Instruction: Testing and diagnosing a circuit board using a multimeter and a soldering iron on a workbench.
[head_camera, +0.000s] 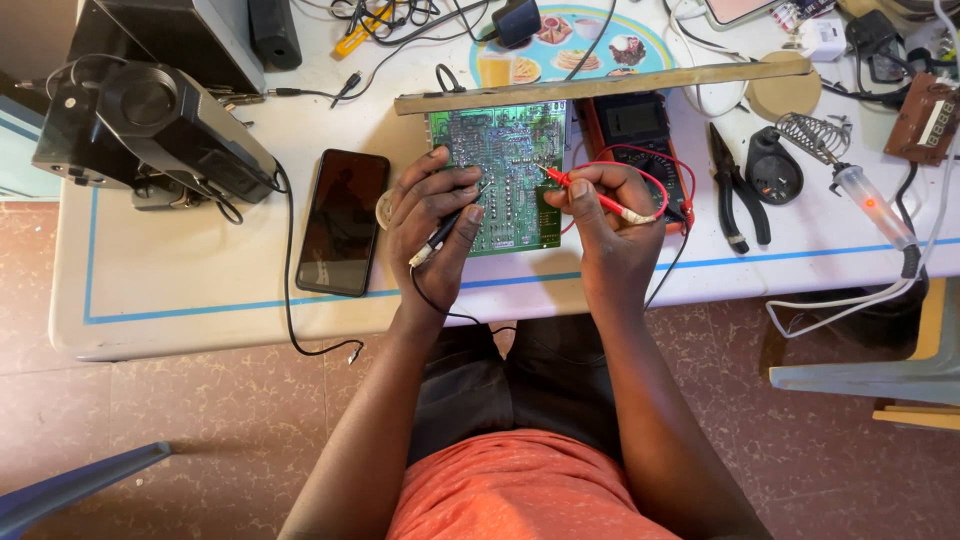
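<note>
Green circuit board (500, 150) lies flat on the white counter (180, 270), near its front edge, under a wooden strip (600, 85). Left hand (432, 215) rests on the board, fingers pinching a black probe (447, 232). Right hand (605, 215) fingers pinching a red probe (590, 195), tip touching the board. Multimeter (635, 125) just right of the board, black phone (343, 222) left, pliers (735, 190) and soldering iron (870, 205) further right.

Left hand (432, 215) grips black probe (447, 232), right hand (600, 205) red probe (590, 194); both tips on green circuit board (505, 150). Multimeter (640, 135) beside, on worktop (180, 280).
</note>
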